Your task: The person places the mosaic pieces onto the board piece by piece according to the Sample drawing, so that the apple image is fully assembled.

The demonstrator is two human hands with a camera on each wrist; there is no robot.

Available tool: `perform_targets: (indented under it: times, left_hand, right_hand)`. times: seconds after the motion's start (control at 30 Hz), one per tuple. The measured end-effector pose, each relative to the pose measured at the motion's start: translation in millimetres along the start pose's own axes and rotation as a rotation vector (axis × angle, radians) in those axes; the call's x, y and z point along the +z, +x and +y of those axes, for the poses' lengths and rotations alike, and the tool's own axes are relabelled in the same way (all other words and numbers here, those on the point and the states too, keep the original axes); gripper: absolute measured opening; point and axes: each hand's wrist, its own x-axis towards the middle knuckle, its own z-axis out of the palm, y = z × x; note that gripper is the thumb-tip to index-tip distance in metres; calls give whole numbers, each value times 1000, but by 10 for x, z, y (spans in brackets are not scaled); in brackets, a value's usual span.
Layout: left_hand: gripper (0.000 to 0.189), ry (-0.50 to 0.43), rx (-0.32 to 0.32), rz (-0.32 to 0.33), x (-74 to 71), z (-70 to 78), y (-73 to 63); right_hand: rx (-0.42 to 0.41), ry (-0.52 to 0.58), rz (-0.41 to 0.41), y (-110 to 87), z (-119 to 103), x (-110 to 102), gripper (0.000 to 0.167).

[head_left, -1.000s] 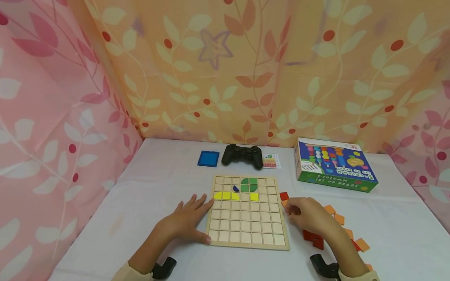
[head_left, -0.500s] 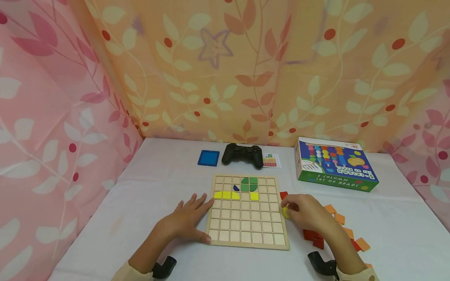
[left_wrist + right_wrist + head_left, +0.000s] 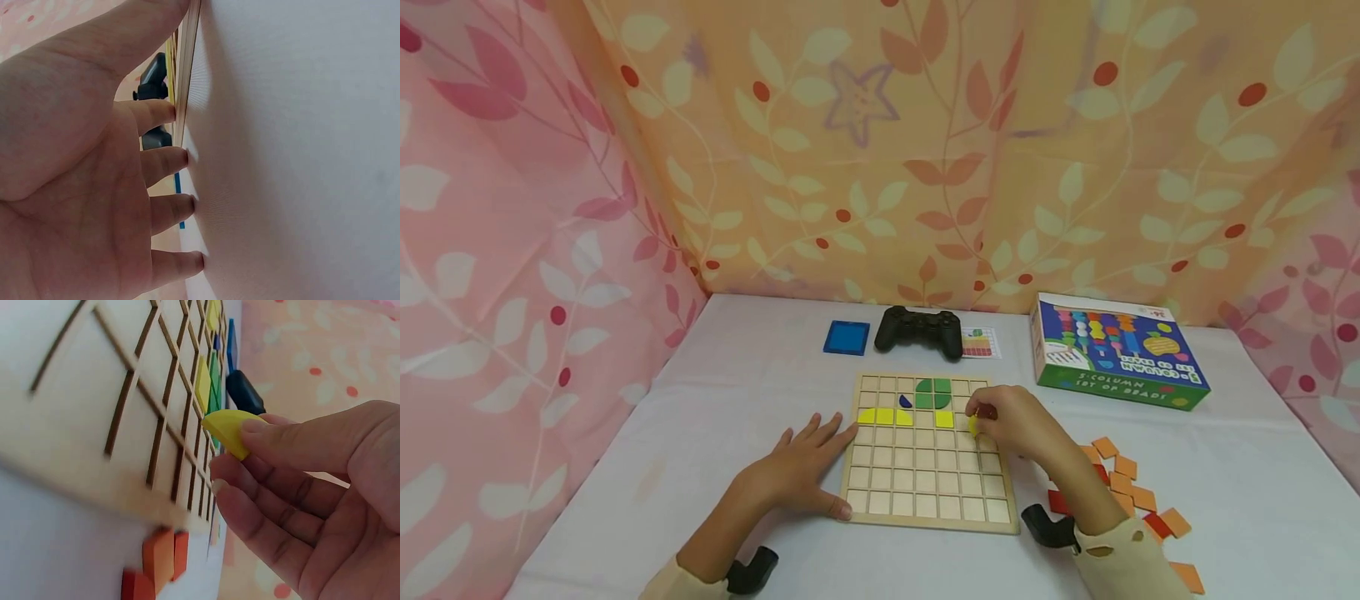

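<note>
The white table (image 3: 715,375) bears a gridded board (image 3: 925,460), controller (image 3: 919,331), blue square (image 3: 847,337), card (image 3: 982,342), box (image 3: 1117,350) and tiles (image 3: 1143,498).

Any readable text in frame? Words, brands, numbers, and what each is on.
"5-COLUMN SET OF BEADS": green side of the box.
Same words, apparently, upside down on its blue top; slightly blurred.
Red marks on the top's white far edge: too small to read.
Card by the game controller: no legible words.
Wrist views: none.
</note>
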Motion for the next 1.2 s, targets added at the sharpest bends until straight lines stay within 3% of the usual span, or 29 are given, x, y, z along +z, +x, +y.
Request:
perform_targets:
  times: [0.23, 0.53, 0.9, 1.2]
  left_hand:
    - [114, -5, 8, 4, -2, 31, -6]
    - [115, -4, 2, 8, 8, 29, -2]
    - [116, 5, 13, 8, 7, 23, 8]
    - [115, 10, 2, -5, 26, -15, 42]
  right_hand:
    - [-60, 21, 37, 218, -54, 140, 13]
    - [-29, 12, 54, 401, -174, 330, 7]
    - [-48, -156, 52, 385, -336, 439, 12]
    - [-47, -201, 22, 365, -374, 486, 9]
